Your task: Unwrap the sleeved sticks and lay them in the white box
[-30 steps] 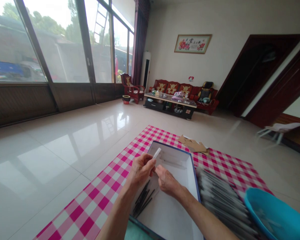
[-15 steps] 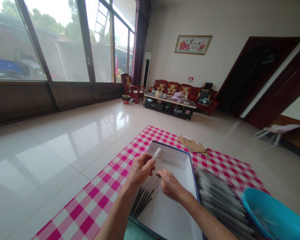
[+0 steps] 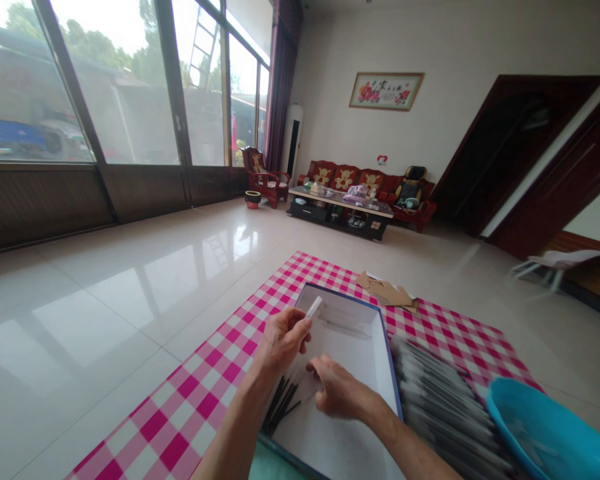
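My left hand point(image 3: 286, 337) is over the left side of a shallow white-lined box point(image 3: 389, 360) with blue edges. It is closed on a slim whitish, translucent strip point(image 3: 315, 307) that sticks up past the thumb; its exact kind does not show. My right hand point(image 3: 336, 387) is inside the box's outline, lower and to the right, with fingers curled in a pinch. Whatever is in that pinch is hidden or too small to name. Close to its fingertips lie several thin black sticks point(image 3: 281, 405) with pale ends, fanned in the near left corner. Clear slim pieces point(image 3: 345, 327) rest at the box's far end.
Right of the box is a heap of black sticks in clear wrapping point(image 3: 443, 400), then a blue basin point(image 3: 540, 420). Torn cardboard point(image 3: 387, 291) lies behind the box on a pink checked cloth point(image 3: 220, 353). A coffee table point(image 3: 337, 213) and sofa point(image 3: 347, 175) stand farther back.
My right hand has moved a little left and down, towards the black sticks, some of which have shifted. My left hand keeps its hold on the whitish strip, almost still.
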Motion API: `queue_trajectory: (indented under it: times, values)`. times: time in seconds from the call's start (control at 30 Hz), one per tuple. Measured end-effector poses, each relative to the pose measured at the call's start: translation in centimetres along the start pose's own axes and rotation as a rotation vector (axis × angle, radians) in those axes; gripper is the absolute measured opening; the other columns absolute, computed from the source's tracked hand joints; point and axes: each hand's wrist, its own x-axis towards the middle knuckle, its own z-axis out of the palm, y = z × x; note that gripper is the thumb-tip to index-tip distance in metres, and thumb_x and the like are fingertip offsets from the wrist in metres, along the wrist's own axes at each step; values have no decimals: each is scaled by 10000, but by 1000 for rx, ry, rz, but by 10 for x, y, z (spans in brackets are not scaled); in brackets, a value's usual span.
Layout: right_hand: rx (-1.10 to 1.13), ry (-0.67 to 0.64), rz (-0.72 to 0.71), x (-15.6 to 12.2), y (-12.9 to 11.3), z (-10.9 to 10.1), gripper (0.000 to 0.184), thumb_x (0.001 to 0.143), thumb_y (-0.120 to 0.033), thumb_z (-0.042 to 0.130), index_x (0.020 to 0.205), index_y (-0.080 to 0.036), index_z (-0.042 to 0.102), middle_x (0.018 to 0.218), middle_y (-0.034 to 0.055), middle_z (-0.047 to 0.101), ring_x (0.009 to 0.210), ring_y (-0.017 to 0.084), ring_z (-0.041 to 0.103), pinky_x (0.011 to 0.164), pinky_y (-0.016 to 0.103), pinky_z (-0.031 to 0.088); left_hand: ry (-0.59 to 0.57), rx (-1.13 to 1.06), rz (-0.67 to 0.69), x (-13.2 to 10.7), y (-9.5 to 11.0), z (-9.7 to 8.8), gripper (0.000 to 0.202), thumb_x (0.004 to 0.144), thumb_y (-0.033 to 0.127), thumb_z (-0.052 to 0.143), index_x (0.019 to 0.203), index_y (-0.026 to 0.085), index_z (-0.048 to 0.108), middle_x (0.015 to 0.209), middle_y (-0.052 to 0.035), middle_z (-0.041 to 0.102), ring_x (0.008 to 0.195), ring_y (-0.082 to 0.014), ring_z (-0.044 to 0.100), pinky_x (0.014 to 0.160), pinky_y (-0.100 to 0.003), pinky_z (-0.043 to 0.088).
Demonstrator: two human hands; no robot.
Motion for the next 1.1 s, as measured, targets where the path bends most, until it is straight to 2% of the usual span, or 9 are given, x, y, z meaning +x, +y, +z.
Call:
queue_trajectory:
  times: [0.1,0.27,0.4,0.57,0.73,0.87,0.97,1.1]
  values:
    - [1,-23,-34,2,-2,0,378,574,-39,543,936,-146,551,947,91,557,848,199,570,758,272,435,-4,10,9,0,-1,0,249,762,378,572,756,130,558,540,22,551,400,-57,465,381,-158,320]
    - [1,25,-56,16,-15,2,336,624,-82,562,950,-157,525,996,94,539,904,203,552,815,293,420,10,5,-9,-1,1,1,244,752,378,577,759,136,550,538,28,550,394,-57,460,366,-153,310]
    - [-5,68,-47,17,-18,1,315,642,-133,584,949,-158,514,960,83,549,870,199,550,779,286,428,9,-7,-9,-1,2,1,256,740,394,584,743,140,552,531,30,550,389,-61,461,364,-159,312]
    - [-44,72,-8,14,-21,8,171,664,-206,597,818,-159,540,842,80,587,774,210,570,699,293,429,22,20,7,0,2,0,240,741,373,576,736,134,555,533,23,558,399,-60,465,378,-161,322]
    - [-75,76,8,21,-27,9,190,718,-296,591,853,-166,560,840,77,611,776,209,591,680,281,421,33,9,-18,-1,4,1,253,725,384,586,734,134,545,526,25,552,393,-59,455,376,-162,314]
    - [-113,125,40,30,-4,-15,145,743,-254,555,874,-192,552,918,54,596,823,176,578,721,257,409,37,-11,-15,-1,7,-1,268,710,400,593,724,136,546,524,23,552,391,-59,454,376,-164,313]
    - [-175,187,134,41,28,-36,273,732,-179,532,1005,-182,517,1082,97,536,991,218,522,802,301,387,30,-11,-21,-1,9,-2,277,702,406,597,713,134,544,524,21,552,387,-58,456,379,-166,321]
    - [-246,196,254,56,63,-45,350,652,-98,544,997,-155,514,1113,136,505,1076,286,461,830,377,368,31,-10,-35,0,7,-4,283,706,410,595,724,133,543,535,15,559,394,-61,464,379,-165,323]
